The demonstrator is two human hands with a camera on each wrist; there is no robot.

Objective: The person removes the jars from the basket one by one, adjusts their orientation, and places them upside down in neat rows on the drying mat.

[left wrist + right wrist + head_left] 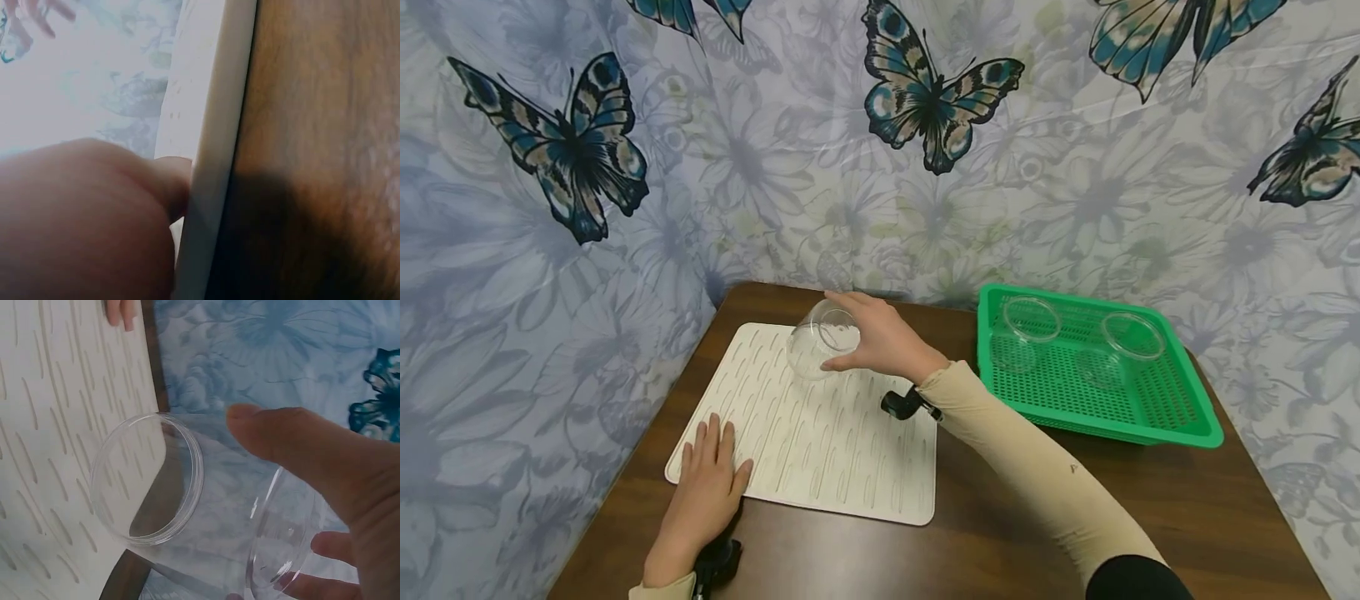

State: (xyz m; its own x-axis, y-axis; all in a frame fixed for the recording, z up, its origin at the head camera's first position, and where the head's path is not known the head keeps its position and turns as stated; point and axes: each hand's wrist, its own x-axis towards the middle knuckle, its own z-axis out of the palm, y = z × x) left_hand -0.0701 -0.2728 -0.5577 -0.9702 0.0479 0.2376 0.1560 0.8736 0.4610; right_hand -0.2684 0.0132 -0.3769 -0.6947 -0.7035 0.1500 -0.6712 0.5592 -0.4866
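While the clear cup (pixel 808 350) is tilted at the far end of the white mat (pixel 850 450), just left of the frame's centre, the step in hand looks like positioning it there, and the next move probably calls for levelling it before any release. It lies within the curved fingers (pixel 325 587) of the right hand (pixel 887 337), which are parted to its width and grip it, its body jutting leftward past them. At lower left, the left hand (pixel 703 492) rests outstretched on the mat, holding nothing.
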